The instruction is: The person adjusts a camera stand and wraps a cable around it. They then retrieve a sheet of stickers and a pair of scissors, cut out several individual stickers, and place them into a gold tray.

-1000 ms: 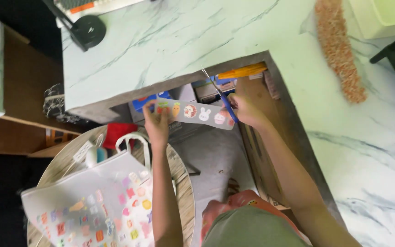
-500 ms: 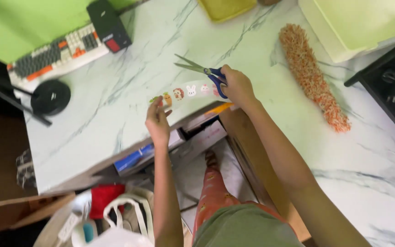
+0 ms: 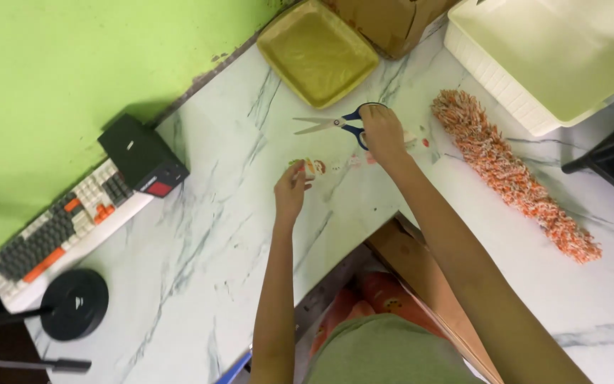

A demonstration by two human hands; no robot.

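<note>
The right hand (image 3: 381, 135) is closed round the blue handles of the scissors (image 3: 335, 124), w/ the shiny blades lying open and flat on the desk (image 3: 200, 256), tips aimed at the desk's far-left edge by the green wall. The left hand (image 3: 291, 192) pinches one end of a sticker strip (image 3: 314, 168), a thin clear strip w/ small colour pics on it. The strip lies flat on the desk & runs under the right hand toward the orange duster (image 3: 513, 174). It looks like the left hand holds it down so it stays still near the blades. Both hands are near the middle of the desk, just past the notch where the person sits. At the far edge sits a yellow tray (image 3: 318, 50), square, w/ nothing in it that I can see. Next to it is a brown box (image 3: 392, 21), cut off by the pic, so I can't tell more. At the far-right corner is a big white tub (image 3: 563, 57). On the left edge lie a keyboard (image 3: 58, 227) w/ grey, white & orange keys, a small black box (image 3: 143, 156) w/ a red end, & a round black stand (image 3: 74, 304).
</note>
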